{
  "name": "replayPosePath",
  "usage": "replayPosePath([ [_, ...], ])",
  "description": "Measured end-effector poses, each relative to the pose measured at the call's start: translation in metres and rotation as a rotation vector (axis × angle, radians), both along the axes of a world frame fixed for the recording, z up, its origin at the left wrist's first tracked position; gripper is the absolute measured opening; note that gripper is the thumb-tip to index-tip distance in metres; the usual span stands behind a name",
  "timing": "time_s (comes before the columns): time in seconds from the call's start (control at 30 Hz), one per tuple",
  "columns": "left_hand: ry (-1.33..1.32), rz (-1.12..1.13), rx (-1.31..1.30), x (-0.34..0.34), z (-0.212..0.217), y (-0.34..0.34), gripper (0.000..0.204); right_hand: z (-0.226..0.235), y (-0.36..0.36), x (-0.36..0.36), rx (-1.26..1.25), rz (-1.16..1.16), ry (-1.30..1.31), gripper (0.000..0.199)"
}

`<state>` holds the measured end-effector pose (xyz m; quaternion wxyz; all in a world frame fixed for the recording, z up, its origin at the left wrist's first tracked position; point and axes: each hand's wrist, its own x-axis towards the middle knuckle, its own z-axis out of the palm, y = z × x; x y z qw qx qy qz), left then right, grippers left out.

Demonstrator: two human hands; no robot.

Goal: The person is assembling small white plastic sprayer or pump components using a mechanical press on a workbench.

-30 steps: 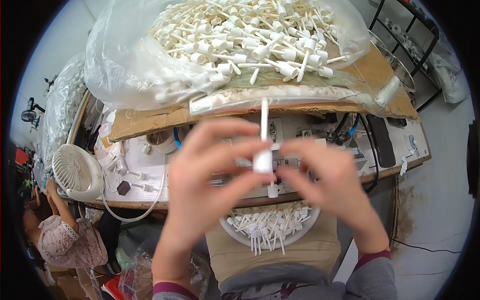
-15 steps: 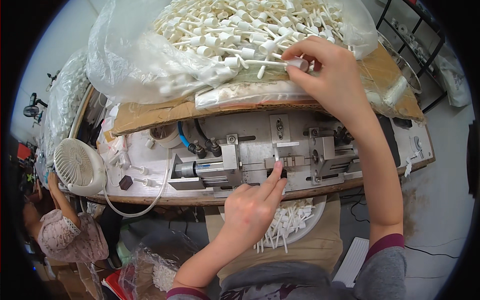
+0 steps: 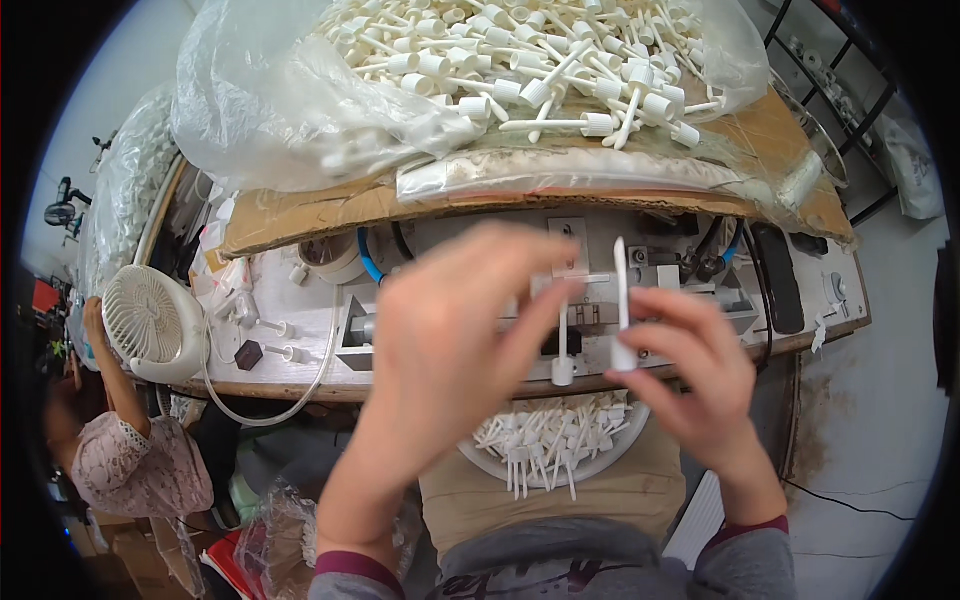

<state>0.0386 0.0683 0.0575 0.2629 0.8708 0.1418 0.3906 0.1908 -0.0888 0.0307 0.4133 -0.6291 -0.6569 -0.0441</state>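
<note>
My right hand is closed round the ribbed base of a white cap with a long stem, which stands upright with its slim tip at the top. My left hand is smeared by motion over the metal clamping fixture; whether its fingers grip anything is unclear. A second white stemmed cap lies beside its thumb, cap end towards me and stem pointing away. Part of the fixture's left side is hidden behind my left hand.
A large heap of white stemmed caps lies in clear plastic on cardboard. A bowl of similar pieces sits on my lap. A white fan, a dark phone-like slab and another person are around the bench.
My right hand has come from the heap down to the fixture's right side with a stemmed cap. My left hand has lifted off the fixture and moved up and left, uncovering another stemmed cap.
</note>
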Motion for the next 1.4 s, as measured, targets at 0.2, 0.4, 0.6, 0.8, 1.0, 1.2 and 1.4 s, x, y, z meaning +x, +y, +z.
replayPosePath([
  [0.2,-0.083,0.116,0.252,0.073,0.017,0.049,0.023,-0.040,-0.004,-0.030,-0.138,0.006,-0.310,0.021],
  [0.4,0.198,0.177,0.185,0.097,0.012,0.053,0.031,-0.036,0.014,-0.032,-0.163,-0.021,-0.431,0.018],
  [0.6,-0.021,0.155,0.049,0.084,0.009,0.046,0.033,-0.032,0.009,-0.033,-0.309,-0.044,-0.397,0.027],
  [0.8,0.135,0.328,0.104,0.089,0.001,0.063,0.041,0.011,0.022,-0.007,-0.244,-0.013,-0.204,0.025],
  [1.0,0.039,0.236,0.091,0.061,0.017,0.035,0.023,0.058,0.073,0.069,0.173,-0.242,-0.343,0.027],
  [1.2,-0.081,-0.015,-0.140,0.002,-0.001,-0.027,0.027,0.043,0.122,0.122,0.018,-0.131,-0.427,0.033],
  [1.4,0.181,0.000,-0.018,-0.027,-0.046,-0.052,0.029,0.055,0.112,0.106,-0.001,-0.113,-0.380,0.024],
])
